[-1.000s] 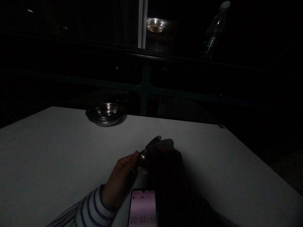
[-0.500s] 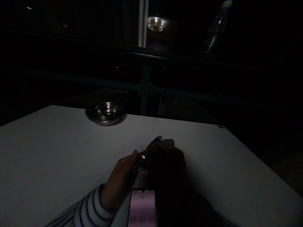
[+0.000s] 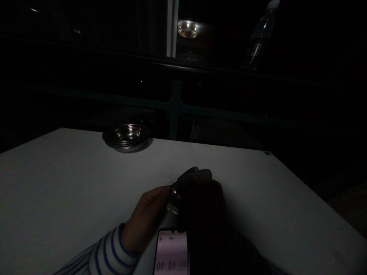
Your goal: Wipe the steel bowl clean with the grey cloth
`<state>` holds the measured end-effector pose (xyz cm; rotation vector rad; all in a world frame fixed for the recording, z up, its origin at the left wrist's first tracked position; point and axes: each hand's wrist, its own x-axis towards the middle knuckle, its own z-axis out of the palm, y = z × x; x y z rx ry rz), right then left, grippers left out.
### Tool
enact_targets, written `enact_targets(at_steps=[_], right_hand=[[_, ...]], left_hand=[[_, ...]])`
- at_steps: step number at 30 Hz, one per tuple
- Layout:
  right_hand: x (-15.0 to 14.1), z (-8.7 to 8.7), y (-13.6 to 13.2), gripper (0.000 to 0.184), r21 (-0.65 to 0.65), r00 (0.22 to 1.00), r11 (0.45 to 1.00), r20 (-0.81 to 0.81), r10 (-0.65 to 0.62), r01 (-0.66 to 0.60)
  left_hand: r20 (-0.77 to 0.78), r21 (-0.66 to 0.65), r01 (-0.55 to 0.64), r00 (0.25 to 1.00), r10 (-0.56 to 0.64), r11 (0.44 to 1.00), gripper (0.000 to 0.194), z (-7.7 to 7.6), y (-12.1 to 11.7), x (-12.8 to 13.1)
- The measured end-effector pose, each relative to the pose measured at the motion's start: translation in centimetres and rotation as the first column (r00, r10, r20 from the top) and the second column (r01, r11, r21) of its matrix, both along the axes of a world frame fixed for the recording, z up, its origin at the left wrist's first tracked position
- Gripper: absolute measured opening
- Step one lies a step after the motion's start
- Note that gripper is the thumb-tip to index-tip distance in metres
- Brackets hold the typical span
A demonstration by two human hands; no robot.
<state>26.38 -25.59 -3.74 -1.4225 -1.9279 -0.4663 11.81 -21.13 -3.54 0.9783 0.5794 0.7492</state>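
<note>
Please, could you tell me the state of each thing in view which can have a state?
Phone: screen lit, digits showing 00:03, the rest blurred.
Metal bowls: stacked, open side up.
Bottle: capped; fill level too dark to tell.
Lamp: lit.
Metal object: held at the left hand's fingertips.
Left hand: closed on the metal object.
Right hand: in shadow, grip unclear.

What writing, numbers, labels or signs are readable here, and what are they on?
"00:03" on the phone; whatever follows is blurred out.
Small marks at the top of the phone's screen: too small to read.
Label on the bottle: too dark to read.
Small dark patch at the far right corner of the table: nothing legible.
</note>
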Motion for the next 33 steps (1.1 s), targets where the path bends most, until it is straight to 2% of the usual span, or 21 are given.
enact_targets(at_steps=[3,6,10,12,15,19,25,27,31,33], right_hand=[[0.8,0.7,0.3,0.027,0.081,1.0,0.996,-0.021,-0.019,0.021],[0.8,0.7,0.5,0.027,0.15,0.999,0.988,-0.02,-0.032,0.034],[0.1,0.0,0.2,0.025,0.066,0.997,0.998,0.077,0.0,-0.005],[-0.1,-0.2,-0.1,0.022,0.066,0.996,0.998,0.087,-0.01,0.004],[0.1,0.4,-0.4,0.024,0.059,0.996,0.997,0.067,-0.051,0.047],[0.6,0.9,0.1,0.026,-0.023,0.996,0.996,0.038,-0.085,0.086],[0.1,-1.0,0.4,0.022,0.061,0.994,0.996,0.082,-0.076,0.071],[0.0,-0.7,0.2,0.022,0.066,0.994,0.994,0.067,-0.087,0.083],[0.5,1.1,-0.1,0.026,-0.004,0.999,0.999,0.007,-0.041,0.041],[0.9,1.3,0.1,0.028,0.044,0.998,0.997,-0.018,-0.066,0.066]], left_hand=[[-0.001,-0.003,0.025,1.0,-0.025,1.0,0.026,0.0,-0.1,0.0],[-0.012,0.0,0.002,1.0,-0.002,1.0,0.027,0.1,-0.1,0.1],[-0.001,0.027,-0.025,1.0,0.025,0.999,0.024,0.2,-0.1,0.2],[0.014,0.031,-0.025,1.0,0.025,0.999,0.023,0.1,-0.1,0.3],[0.011,0.017,0.005,1.0,-0.006,1.0,0.026,0.0,-0.1,0.3],[-0.014,0.004,0.025,1.0,-0.025,1.0,0.032,0.0,-0.2,0.2],[-0.01,-0.004,-0.008,1.0,0.008,1.0,0.029,0.3,-0.3,0.3],[-0.006,0.0,0.006,1.0,-0.006,1.0,0.029,0.2,-0.2,0.3],[0.009,0.014,0.037,0.999,-0.037,0.999,0.028,-0.1,-0.1,0.3],[0.012,0.012,0.037,0.999,-0.037,0.999,0.031,0.0,-0.1,0.2]])
